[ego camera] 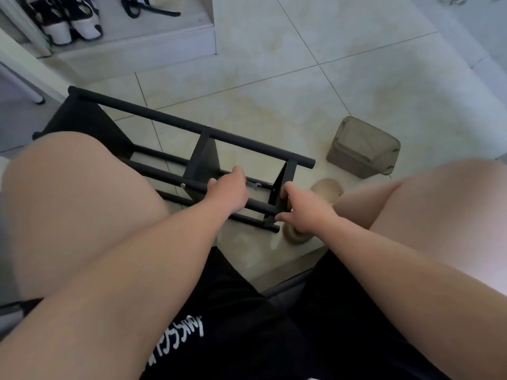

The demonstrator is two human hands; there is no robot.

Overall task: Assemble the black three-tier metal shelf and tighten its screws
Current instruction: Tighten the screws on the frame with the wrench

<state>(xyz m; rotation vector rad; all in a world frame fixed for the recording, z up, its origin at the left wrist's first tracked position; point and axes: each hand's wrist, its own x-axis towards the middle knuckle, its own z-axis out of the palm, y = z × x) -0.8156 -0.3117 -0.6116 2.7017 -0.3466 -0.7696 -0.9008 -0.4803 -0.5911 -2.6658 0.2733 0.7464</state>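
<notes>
The black metal shelf (192,127) lies on its side on the tiled floor between my knees, its round poles running from upper left to lower right. My left hand (227,192) grips one of the near poles, fingers curled over it. A small silver wrench (253,185) lies just right of that hand, next to the end tier. My right hand (301,208) holds the edge of the end tier panel (284,185) near the poles' ends, fingers curled round it. A screw head (182,185) shows on the near pole.
A grey-brown storage basket (362,148) lies tipped on the floor to the right. A beige slipper (326,192) sits under my right hand. Shoes (71,26) stand on a low white ledge at the upper left. A white table leg (24,83) is at the left.
</notes>
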